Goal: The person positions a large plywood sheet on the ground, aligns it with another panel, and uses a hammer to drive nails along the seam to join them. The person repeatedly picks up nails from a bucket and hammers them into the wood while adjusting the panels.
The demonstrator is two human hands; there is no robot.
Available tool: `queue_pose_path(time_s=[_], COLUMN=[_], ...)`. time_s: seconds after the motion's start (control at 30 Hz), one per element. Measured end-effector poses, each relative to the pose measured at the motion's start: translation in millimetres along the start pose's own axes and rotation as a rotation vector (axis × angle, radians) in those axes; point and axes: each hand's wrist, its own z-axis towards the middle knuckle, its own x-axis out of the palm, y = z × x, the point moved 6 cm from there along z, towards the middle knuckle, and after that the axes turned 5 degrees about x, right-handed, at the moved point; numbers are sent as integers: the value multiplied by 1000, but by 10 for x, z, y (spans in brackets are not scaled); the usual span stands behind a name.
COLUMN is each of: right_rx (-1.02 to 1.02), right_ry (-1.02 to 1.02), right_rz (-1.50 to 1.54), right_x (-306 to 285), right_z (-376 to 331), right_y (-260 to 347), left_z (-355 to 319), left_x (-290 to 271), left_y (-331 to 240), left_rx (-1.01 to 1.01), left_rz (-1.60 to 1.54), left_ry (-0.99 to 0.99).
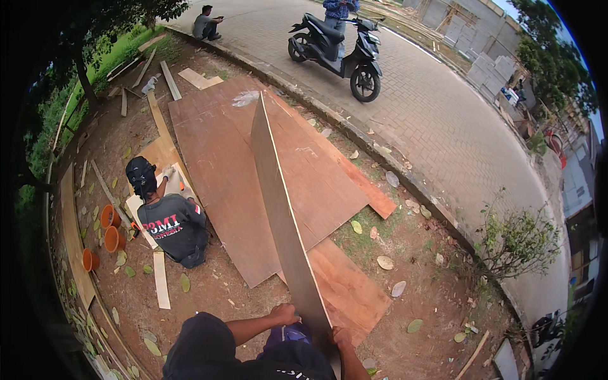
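Note:
A long plywood sheet [282,202] stands on edge in front of me, tilted, and runs away from my body with its pale cut edge up. My right hand [342,336] is closed over that upper edge at the near end. On the sheet's left face, close to its lower side, my left hand [284,315] is closed against it; its fingertips are partly hidden. Beneath the standing sheet lie wide reddish-brown plywood panels [215,164] flat on the ground. A smaller orange-brown panel [354,288] sticks out from under them near my right hand.
At the left a co-worker [171,218] crouches over a pale board, beside several orange buckets [114,239]. Wood strips [170,81] lie on the dirt. Beyond the kerb [354,130] stand a motorcycle [339,50] and a person [341,9]; another person [206,25] sits. A shrub [516,237] grows right.

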Motion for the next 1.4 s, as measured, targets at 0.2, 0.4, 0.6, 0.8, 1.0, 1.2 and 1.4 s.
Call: queue_pose_path(time_s=[0.2,0.4,0.6,0.8,1.0,1.2,1.4], right_rx=[326,535,704,1178,1355,1467,1711], right_ry=[228,171,-47,-224,-571,-555,-618], right_rz=[-29,125,328,454,387,543,661], right_x=[458,932,1225,2670,2574,3486,4389], right_z=[-1081,-2174,-2507,-2956,-3691,-4839,-5987], right_y=[-347,-518,-507,-140,-65,-232,-122], left_z=[157,929,1218,905,130,-1180,-2205], left_x=[-961,-420,25,1038,2228,3727,4763], left_y=[-103,-705,-181,-409,-1450,-1807,-1571], left_rx=[394,836,742,927,1153,1359,1481], left_rz=[607,1170,1212,1323,1492,1579,1746], left_ry=[-416,238,563,773,860,972,1156])
